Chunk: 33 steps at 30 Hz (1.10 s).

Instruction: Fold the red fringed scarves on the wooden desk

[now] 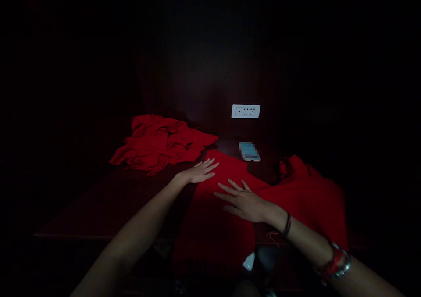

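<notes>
A red fringed scarf [220, 227] lies spread over the dark table, with its near end hanging past the front edge and another part bunched at the right. My left hand [200, 172] rests flat on the scarf's left border, fingers spread towards the right. Just nearer and to the right, my right hand [243, 202] is over the scarf with its fingers apart, palm down. Neither hand grips the cloth. A small white tag [249, 261] shows at the scarf's lower right corner.
A crumpled heap of red fringed cloth [167, 141] lies at the back left of the table [98, 213]. A phone [250, 151] with a blurred screen lies behind the scarf. A white wall socket [246, 111] is above it. The surroundings are very dark.
</notes>
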{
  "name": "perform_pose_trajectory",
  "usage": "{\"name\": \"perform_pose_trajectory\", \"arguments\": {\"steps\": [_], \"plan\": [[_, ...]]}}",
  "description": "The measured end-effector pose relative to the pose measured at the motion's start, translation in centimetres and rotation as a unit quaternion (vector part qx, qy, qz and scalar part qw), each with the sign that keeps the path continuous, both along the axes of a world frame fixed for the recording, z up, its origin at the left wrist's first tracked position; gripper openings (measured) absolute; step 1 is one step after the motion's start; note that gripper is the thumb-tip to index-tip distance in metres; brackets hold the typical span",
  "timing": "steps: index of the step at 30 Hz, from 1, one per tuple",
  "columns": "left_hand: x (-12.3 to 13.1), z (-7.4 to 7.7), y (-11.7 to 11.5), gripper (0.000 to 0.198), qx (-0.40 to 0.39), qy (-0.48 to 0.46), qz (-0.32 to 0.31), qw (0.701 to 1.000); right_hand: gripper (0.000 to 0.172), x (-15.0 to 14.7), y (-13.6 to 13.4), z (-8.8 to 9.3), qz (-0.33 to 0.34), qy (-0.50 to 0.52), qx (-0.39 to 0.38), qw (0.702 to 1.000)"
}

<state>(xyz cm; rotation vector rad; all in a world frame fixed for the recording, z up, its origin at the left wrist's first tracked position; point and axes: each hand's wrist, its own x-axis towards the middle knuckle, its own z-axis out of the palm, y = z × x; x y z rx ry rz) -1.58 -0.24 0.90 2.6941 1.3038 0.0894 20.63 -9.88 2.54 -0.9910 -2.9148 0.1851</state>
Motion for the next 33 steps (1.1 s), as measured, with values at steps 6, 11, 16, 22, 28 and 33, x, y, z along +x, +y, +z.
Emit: {"name": "perform_pose_trajectory", "arguments": {"steps": [6, 11, 16, 22, 28, 33], "plan": [[0.5, -0.7, -0.3, 0.049, 0.021, 0.02, 0.014, 0.999, 0.053, 2.0, -1.2, 0.5, -0.046, 0.017, -0.006, 0.999], [0.6, 0.4, -0.3, 0.048, 0.013, 0.054, 0.051, 0.997, 0.05, 6.8, 0.4, 3.8, -0.03, 0.012, -0.124, 0.992], [3.0, 0.8, 0.5, 0.048, 0.051, 0.078, 0.086, 0.992, 0.048, 6.9, 4.9, 4.8, -0.159, 0.088, -0.06, 0.982], [5.0, -1.1, 0.9, 0.053, 0.05, 0.03, 0.102, 0.993, 0.057, 2.7, 6.4, -0.9, -0.182, 0.034, 0.011, 0.983], [4.5, -1.1, 0.8, 0.065, 0.048, 0.021, 0.1, 0.994, 0.066, 4.5, 5.9, -1.8, -0.212, -0.004, -0.033, 0.977], [4.5, -1.0, 0.8, 0.07, 0.04, 0.019, 0.096, 0.994, 0.052, 5.7, 6.9, -0.5, -0.281, 0.032, 0.003, 0.959]]}}
